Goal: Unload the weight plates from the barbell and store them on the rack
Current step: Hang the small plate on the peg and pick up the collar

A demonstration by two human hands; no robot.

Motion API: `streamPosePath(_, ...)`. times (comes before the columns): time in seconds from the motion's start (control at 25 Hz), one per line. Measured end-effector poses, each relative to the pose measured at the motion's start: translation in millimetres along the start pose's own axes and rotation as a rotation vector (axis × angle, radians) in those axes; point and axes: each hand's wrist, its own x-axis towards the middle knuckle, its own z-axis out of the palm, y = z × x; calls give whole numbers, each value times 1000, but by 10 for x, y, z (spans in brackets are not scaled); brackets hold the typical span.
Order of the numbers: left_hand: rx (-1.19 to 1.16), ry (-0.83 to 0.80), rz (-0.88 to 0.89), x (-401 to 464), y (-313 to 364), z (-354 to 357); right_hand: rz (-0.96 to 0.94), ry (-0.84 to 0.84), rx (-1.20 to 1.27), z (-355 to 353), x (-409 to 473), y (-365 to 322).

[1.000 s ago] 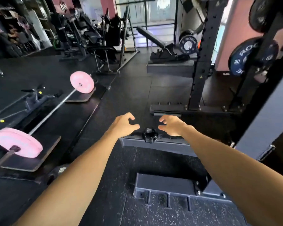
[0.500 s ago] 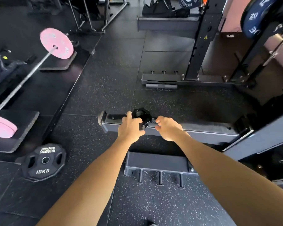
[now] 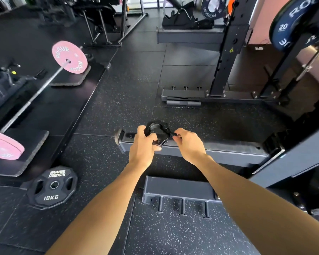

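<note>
A black barbell collar (image 3: 157, 132) sits on the grey base beam (image 3: 219, 150) of the rack. My left hand (image 3: 143, 146) grips the collar's left side. My right hand (image 3: 187, 144) pinches the collar's small lever on its right side. To the left a barbell (image 3: 35, 92) lies on the floor with a pink Rogue plate (image 3: 69, 59) on its far end and another pink plate (image 3: 4, 146) on its near end, each resting on a dark mat. A black 10 kg Hammer Strength plate (image 3: 52, 186) lies flat on the floor near the closer pink plate.
A black rack upright (image 3: 226, 52) stands ahead right, with a blue 20 kg plate (image 3: 287, 26) stored high at the right. A grey bracket with three pegs (image 3: 179, 190) lies on the floor near me. Benches and machines fill the back.
My view has tilted down and closer to the beam. Both hands went from hovering beside the collar to holding it, the right fingers now on its lever.
</note>
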Motion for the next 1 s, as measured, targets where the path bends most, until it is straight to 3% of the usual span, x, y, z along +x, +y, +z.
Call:
streamPosePath(0.24, 45, 230, 109, -437, 147, -770, -60, 83, 245, -509, -510, -629)
streamPosePath(0.48, -74, 385, 181, -1224, 600, -1707, -104, 61, 619, -1176, -1508, -1328)
streamPosePath(0.68, -154, 480, 349, -2026, 1127, -2401, -191, 122, 795, -1745, -2417, -1777)
streamPosePath(1.0, -433, 247, 361, -2926, 2068, -3145, -266, 221, 838, -2643, -3458, -1751)
